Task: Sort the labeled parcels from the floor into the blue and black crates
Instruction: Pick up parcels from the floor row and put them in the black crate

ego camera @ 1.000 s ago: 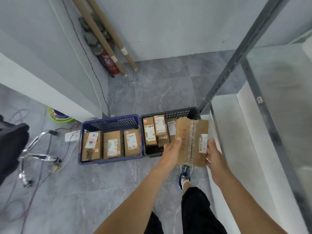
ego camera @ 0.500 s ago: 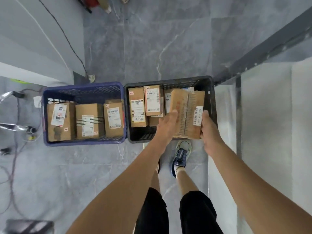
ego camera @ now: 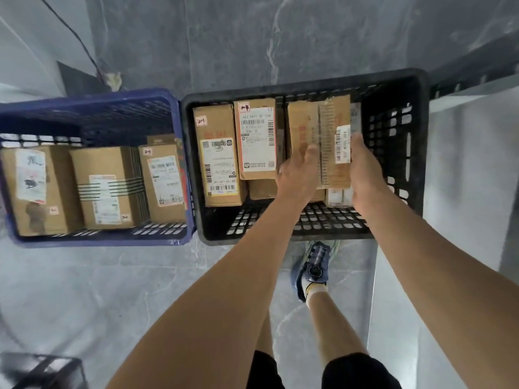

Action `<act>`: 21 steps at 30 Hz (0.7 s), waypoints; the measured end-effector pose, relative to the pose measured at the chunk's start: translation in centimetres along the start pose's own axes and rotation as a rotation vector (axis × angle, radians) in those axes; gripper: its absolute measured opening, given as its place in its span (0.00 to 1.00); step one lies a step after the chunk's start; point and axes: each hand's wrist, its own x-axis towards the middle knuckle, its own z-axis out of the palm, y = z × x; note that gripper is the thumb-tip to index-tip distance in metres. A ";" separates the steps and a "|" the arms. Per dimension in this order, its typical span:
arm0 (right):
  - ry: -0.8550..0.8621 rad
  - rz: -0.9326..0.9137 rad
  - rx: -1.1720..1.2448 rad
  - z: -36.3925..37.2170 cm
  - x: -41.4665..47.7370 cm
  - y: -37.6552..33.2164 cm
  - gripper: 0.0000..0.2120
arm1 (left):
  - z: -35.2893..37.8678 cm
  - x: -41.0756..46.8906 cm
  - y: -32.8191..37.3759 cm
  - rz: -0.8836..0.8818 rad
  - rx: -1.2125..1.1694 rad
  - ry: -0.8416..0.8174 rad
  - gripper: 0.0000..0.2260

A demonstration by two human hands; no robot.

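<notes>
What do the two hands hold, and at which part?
A parcel, by its two long sides: the left hand on the left side, the right hand on the right, by the label.

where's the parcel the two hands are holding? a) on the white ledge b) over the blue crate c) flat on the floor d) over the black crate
d: the left hand and right hand hold the parcel within the rim of the black crate, over its right half.
</notes>
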 end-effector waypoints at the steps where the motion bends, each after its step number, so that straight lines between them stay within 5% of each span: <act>1: -0.007 -0.004 -0.002 0.2 0.8 0.2 0.24 | 0.2 0.9 -0.1 -0.002 0.001 -0.004 0.36; 8: -0.076 -0.043 0.017 1.5 4.5 1.1 0.24 | 0.8 3.8 -0.6 -0.070 0.002 -0.001 0.42; 13: -0.089 -0.067 -0.028 2.1 5.1 1.8 0.19 | 1.4 4.1 0.0 -0.094 -0.024 -0.010 0.32; 18: -0.121 -0.054 -0.120 1.6 5.5 1.1 0.23 | 1.9 4.9 -1.0 -0.154 -0.083 0.023 0.43; 21: -0.125 -0.056 -0.153 1.0 4.9 0.5 0.25 | 1.0 3.1 -0.2 -0.139 -0.127 -0.004 0.36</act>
